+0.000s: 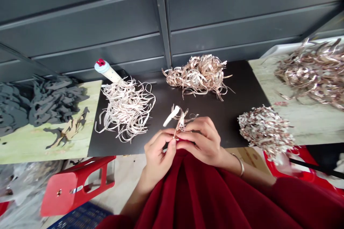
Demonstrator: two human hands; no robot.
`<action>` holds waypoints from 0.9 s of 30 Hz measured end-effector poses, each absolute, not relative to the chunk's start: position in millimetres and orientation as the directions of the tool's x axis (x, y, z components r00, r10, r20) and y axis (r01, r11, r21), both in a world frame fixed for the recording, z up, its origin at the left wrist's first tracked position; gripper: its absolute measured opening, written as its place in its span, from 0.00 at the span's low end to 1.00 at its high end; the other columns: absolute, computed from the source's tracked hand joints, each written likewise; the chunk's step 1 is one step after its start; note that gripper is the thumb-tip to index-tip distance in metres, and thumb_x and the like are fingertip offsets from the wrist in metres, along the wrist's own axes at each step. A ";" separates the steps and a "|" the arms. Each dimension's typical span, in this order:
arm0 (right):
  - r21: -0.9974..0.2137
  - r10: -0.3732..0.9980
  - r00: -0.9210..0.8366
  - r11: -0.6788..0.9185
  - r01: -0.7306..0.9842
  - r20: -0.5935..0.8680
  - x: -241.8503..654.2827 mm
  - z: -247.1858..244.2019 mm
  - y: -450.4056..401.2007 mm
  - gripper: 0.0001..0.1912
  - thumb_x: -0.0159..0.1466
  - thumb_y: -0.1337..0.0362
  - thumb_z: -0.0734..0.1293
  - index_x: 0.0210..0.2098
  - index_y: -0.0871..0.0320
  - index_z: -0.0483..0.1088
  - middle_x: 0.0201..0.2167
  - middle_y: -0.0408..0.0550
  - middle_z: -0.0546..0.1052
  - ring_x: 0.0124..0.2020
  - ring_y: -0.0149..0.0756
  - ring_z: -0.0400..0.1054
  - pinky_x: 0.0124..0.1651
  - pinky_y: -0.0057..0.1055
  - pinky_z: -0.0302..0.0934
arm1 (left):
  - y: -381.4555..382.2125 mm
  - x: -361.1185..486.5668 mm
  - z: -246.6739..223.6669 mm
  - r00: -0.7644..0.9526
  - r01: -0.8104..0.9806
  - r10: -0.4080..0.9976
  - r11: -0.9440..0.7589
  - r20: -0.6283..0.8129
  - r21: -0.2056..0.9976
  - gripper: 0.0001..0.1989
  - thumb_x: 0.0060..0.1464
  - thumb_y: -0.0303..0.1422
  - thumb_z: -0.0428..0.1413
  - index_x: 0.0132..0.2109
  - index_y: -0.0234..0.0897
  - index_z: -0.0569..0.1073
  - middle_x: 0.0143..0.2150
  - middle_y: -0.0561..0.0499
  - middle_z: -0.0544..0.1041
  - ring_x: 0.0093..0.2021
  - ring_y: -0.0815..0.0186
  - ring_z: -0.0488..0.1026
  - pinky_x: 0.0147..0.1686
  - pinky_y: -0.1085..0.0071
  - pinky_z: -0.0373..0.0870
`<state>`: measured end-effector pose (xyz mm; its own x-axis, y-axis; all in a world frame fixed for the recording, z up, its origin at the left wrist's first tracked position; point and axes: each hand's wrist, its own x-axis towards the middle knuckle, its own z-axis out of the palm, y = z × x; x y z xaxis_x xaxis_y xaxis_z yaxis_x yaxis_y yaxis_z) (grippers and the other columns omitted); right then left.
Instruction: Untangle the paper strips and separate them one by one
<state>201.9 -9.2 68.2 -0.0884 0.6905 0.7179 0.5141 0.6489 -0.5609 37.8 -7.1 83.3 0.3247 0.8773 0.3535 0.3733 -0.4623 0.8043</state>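
Observation:
Close to the table's front edge, my left hand (160, 152) pinches a thin rose-gold strip (178, 126) between thumb and forefinger. My right hand (202, 139) is closed beside it, its fingertips pressed together on the same strip, with a bracelet at the wrist. The strip stands up from my fingers and is shiny on one side; its lower end is hidden by them. Just beyond my hands lies a short white piece (171, 116), with several strip ends next to it. A loose heap of pale strips (127, 107) lies to the left.
Rose-gold strips (200, 75) are piled at the back of the black tabletop (239, 82). A tumbler (110, 71) stands back left. Grey cut pieces (57, 96) lie far left, a clump of short strips (266, 128) at right. A red stool (72, 186) is below left.

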 end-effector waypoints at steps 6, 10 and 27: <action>-0.481 0.618 -0.044 0.652 0.586 0.785 197.1 70.9 -10.8 0.10 0.57 0.76 0.67 0.34 0.55 0.73 0.30 0.46 0.76 0.36 0.37 0.65 0.37 0.34 0.65 | -6.2 39.0 84.3 0.394 0.389 0.837 -0.526 0.380 0.756 0.07 0.56 0.21 0.50 0.35 0.37 0.69 0.40 0.50 0.76 0.37 0.70 0.73 0.36 0.75 0.68; -0.519 0.661 -0.133 0.683 0.514 0.739 198.4 71.2 -8.8 0.11 0.58 0.78 0.63 0.33 0.57 0.69 0.33 0.47 0.78 0.38 0.36 0.69 0.42 0.36 0.64 | -6.5 40.8 83.2 0.392 0.422 0.828 -0.549 0.400 0.721 0.08 0.55 0.20 0.50 0.33 0.37 0.67 0.41 0.49 0.76 0.38 0.69 0.73 0.37 0.74 0.69; -0.660 0.750 -0.029 0.599 0.454 0.661 198.4 72.3 -5.9 0.09 0.62 0.77 0.60 0.32 0.57 0.65 0.26 0.43 0.78 0.29 0.30 0.74 0.54 0.39 0.61 | -10.7 37.8 79.3 0.431 0.481 0.814 -0.573 0.390 0.664 0.09 0.53 0.20 0.49 0.29 0.38 0.64 0.38 0.49 0.77 0.37 0.69 0.74 0.35 0.74 0.70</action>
<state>198.4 -5.9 72.3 -0.0288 0.7500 0.6608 0.4545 0.5986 -0.6596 37.8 -10.7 79.3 0.4313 0.8135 0.3901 0.4808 -0.5731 0.6636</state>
